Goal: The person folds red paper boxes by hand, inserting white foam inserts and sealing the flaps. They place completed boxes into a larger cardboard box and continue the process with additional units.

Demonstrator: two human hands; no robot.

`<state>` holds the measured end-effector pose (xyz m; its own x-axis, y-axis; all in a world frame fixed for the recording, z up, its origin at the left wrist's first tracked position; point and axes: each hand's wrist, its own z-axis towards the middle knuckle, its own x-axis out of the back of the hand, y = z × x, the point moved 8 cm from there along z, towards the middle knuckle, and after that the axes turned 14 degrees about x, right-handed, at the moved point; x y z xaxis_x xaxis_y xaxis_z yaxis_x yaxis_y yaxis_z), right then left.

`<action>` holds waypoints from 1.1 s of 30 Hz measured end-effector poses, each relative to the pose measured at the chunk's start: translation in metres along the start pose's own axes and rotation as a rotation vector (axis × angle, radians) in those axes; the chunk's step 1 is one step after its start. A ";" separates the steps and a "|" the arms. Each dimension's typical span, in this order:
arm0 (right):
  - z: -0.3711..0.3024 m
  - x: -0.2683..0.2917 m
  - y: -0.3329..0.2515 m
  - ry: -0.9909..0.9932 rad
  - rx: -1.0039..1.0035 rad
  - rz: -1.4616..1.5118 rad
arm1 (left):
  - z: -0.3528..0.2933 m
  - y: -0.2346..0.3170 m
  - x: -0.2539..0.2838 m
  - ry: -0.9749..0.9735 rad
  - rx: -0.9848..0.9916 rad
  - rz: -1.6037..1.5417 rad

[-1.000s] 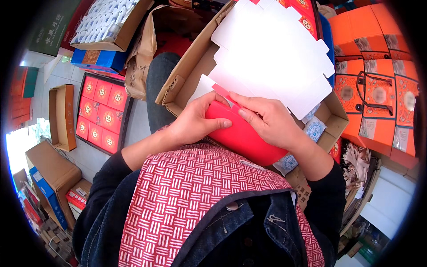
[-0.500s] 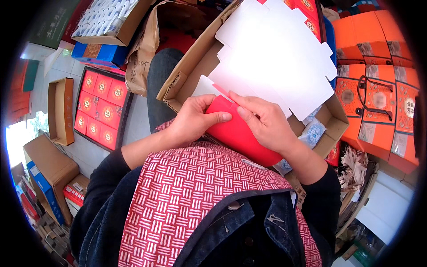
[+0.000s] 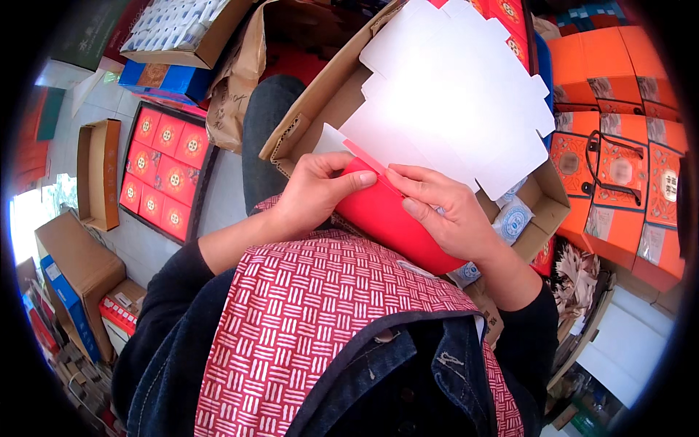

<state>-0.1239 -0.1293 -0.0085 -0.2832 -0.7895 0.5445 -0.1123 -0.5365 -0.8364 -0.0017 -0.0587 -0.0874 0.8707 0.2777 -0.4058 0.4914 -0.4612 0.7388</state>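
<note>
Between my hands is a red folding carton (image 3: 389, 222), partly folded, with a narrow pinkish-red flap along its far edge and a white inner side showing at its left end. My left hand (image 3: 314, 191) pinches that left end, thumb on the red face and fingers behind. My right hand (image 3: 450, 217) grips the far edge farther right, thumb and forefinger close together at the fold. Just beyond lie flat carton blanks (image 3: 455, 95), white side up, across an open cardboard box (image 3: 295, 135). Round wrapped packets (image 3: 513, 221) with blue print lie in that box beside my right hand.
On the left floor stand a dark-rimmed tray of red boxes (image 3: 173, 177), a narrow open carton (image 3: 100, 175) and brown cartons (image 3: 76, 255). A box of white-and-blue packets (image 3: 207, 44) sits upper left. Orange gift boxes (image 3: 619, 164) are stacked at right, near crumpled brown paper (image 3: 579, 269).
My right thumb and forefinger have shifted slightly right and nearer along the carton's far edge. The narrow flap shows more clearly between my hands. My left hand keeps its hold.
</note>
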 end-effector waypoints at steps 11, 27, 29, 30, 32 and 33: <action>0.004 0.000 -0.011 -0.067 -0.021 -0.359 | -0.005 0.004 0.002 0.024 -0.051 -0.026; 0.005 -0.007 -0.016 -0.031 0.076 -0.284 | -0.001 -0.001 0.007 0.058 -0.049 0.095; 0.004 -0.007 -0.014 -0.028 0.116 -0.237 | -0.001 0.002 0.005 0.051 -0.042 0.126; 0.004 -0.006 -0.012 -0.025 0.140 -0.229 | -0.001 0.003 0.004 0.047 -0.039 0.142; 0.004 -0.008 -0.014 -0.052 0.147 -0.305 | 0.000 -0.005 0.007 0.050 -0.015 0.130; 0.004 -0.009 -0.019 -0.082 0.130 -0.389 | 0.001 -0.009 0.008 0.053 -0.003 0.124</action>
<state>-0.1152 -0.1136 0.0027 -0.1658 -0.5390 0.8258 -0.0730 -0.8284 -0.5553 0.0014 -0.0532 -0.0976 0.9228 0.2624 -0.2822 0.3795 -0.4925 0.7832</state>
